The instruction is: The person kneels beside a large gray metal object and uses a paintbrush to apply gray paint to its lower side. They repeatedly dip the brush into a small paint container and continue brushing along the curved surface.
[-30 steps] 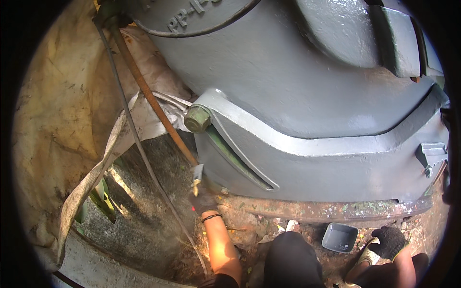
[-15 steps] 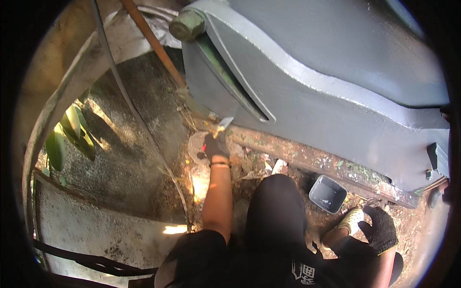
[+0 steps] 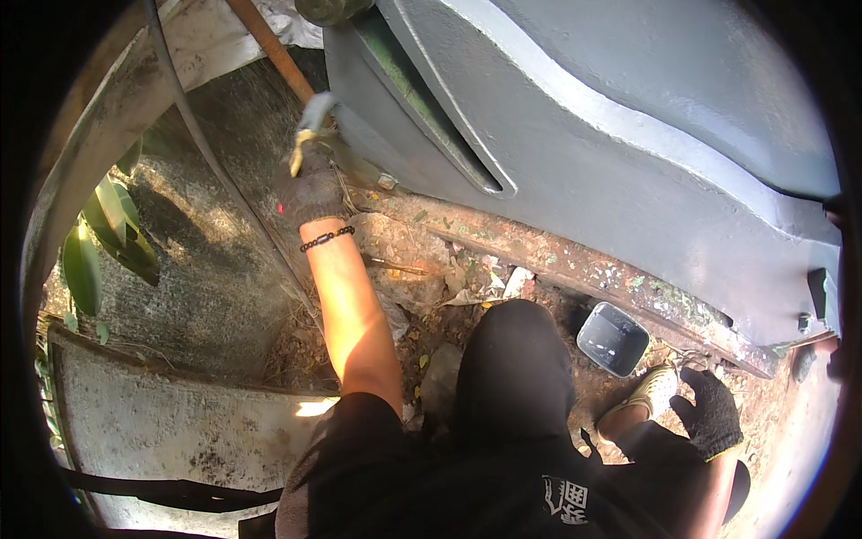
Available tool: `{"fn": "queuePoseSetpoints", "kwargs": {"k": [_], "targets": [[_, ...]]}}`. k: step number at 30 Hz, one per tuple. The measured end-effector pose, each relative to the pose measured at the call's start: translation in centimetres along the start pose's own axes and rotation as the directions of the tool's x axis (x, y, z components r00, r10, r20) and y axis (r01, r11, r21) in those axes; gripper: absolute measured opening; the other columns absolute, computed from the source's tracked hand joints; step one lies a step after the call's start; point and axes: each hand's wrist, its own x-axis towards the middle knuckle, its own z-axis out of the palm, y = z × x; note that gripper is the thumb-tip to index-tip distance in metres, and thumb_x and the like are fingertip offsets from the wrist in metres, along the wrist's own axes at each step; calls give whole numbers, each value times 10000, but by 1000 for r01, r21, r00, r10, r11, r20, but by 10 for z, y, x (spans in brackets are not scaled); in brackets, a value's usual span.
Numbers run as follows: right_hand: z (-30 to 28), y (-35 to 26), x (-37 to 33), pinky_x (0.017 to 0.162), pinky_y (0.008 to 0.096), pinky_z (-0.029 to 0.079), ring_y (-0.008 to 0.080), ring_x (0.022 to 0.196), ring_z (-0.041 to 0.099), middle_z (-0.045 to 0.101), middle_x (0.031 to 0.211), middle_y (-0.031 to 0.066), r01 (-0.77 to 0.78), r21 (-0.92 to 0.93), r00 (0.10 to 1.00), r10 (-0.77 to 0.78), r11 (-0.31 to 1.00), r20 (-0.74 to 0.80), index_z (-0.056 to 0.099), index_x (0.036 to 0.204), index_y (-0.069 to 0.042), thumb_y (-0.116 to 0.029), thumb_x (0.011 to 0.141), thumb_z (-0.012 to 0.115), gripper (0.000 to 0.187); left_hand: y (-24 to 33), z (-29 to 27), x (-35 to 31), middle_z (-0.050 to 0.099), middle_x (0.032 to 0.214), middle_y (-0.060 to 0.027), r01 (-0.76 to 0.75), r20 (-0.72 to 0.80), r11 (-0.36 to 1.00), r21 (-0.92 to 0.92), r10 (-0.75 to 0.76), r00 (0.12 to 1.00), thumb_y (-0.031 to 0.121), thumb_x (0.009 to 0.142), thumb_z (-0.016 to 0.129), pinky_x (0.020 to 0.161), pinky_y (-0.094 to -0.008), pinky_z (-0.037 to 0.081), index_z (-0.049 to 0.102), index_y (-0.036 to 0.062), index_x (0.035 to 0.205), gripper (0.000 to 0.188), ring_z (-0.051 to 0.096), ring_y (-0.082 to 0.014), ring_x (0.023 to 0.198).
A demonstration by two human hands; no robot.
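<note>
My left hand (image 3: 312, 190), in a dark knit glove, grips a paintbrush (image 3: 315, 115) with a yellowish handle and a grey, blurred head. The brush head is beside the lower left edge of a large grey-painted metal body (image 3: 620, 211), close to a rusty orange pipe (image 3: 274, 49); contact cannot be made out. At the lower right, my right hand (image 3: 709, 415) wears a black glove and holds nothing, its thumb and fingers apart, near a pale shoe (image 3: 655, 390). A black plastic tub (image 3: 589, 334) with grey paint in it stands on the ground between my knee and the metal body.
A paint-spotted ledge (image 3: 557, 251) runs under the metal body. A dark cable (image 3: 211, 153) hangs down on the left, near green leaves (image 3: 83, 269) and a pale curved panel (image 3: 180, 422). Litter and dry leaves lie on the soil around my knee (image 3: 516, 386).
My left hand with the paintbrush has moved up and left, from the ledge's end to near the orange pipe. The view has shifted slightly. My right hand stays about where it was.
</note>
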Motion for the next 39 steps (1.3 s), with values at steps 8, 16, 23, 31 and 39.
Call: {"fn": "queuePoseSetpoints", "kwargs": {"k": [8,16,23,31,39], "targets": [[-2,7,7,914,346,575,244,1072,675,678,1172,105,-153,57,986,149,987,71,683,1250,-42,-135,900,791,378,-54,29,-106,652,1126,-196,25,24,932,361,-36,999,347,1081,536,838,-424,566,552,-26,1291,428,679,-352,988],[-10,-29,22,1010,408,543,337,1185,671,713,1272,135,-100,-302,978,149,948,145,704,1256,-87,-215,832,826,459,-167,-10,-163,609,1256,-200,-569,571,127,813,19,821,304,1034,612,889,-447,564,555,25,1335,415,644,-371,1145],[-15,-34,23,1068,408,509,317,1252,637,695,1322,123,-146,-354,959,220,924,178,688,1323,-102,-301,879,774,494,-40,22,-65,730,982,-223,-430,347,692,580,268,899,415,1017,612,792,-486,579,643,12,1127,419,711,-426,903],[-12,-28,23,1055,415,516,328,1238,642,693,1319,127,-73,-359,967,155,930,204,695,1293,-94,-303,871,775,478,43,4,10,720,987,-224,-204,21,978,45,203,979,369,1009,645,783,-460,574,627,-14,1153,410,705,-386,893],[-11,-30,23,1007,419,538,350,1188,659,703,1261,151,-19,-331,981,82,943,175,700,1242,-73,-217,828,794,448,-41,24,-130,711,993,-226,56,38,974,221,-66,997,324,1001,677,774,-435,568,611,-40,1178,410,699,-347,883]]}}
